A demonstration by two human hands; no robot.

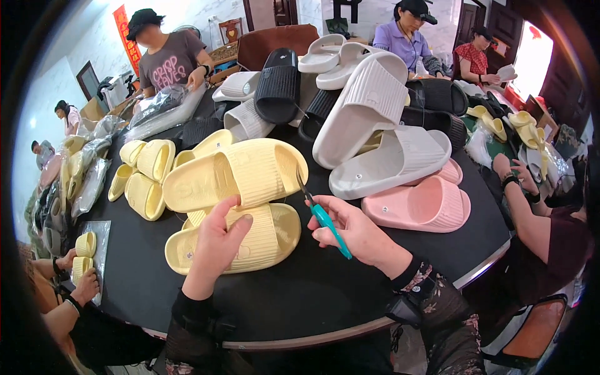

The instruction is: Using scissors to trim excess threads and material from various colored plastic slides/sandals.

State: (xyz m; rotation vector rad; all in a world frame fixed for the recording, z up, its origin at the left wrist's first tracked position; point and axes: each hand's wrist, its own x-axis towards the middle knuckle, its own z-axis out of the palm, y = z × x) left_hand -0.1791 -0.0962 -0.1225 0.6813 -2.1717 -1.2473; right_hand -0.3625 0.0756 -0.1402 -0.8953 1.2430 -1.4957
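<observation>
My left hand (220, 240) grips the near edge of a pale yellow slide sandal (240, 240) lying flat on the black round table (350, 284). A second yellow sandal (237, 172) rests tilted on top of it. My right hand (356, 231) holds small scissors with a teal handle (325, 219); their blades point up toward the toe edge of the upper yellow sandal.
Pink sandals (422, 203), grey-white sandals (375, 125) and black sandals (278, 84) are piled across the table's middle and back. Small yellow sandals (147, 181) stand at the left beside bagged pairs (159, 109). Other people sit around the table; one person's hands (78, 281) hold yellow sandals at lower left.
</observation>
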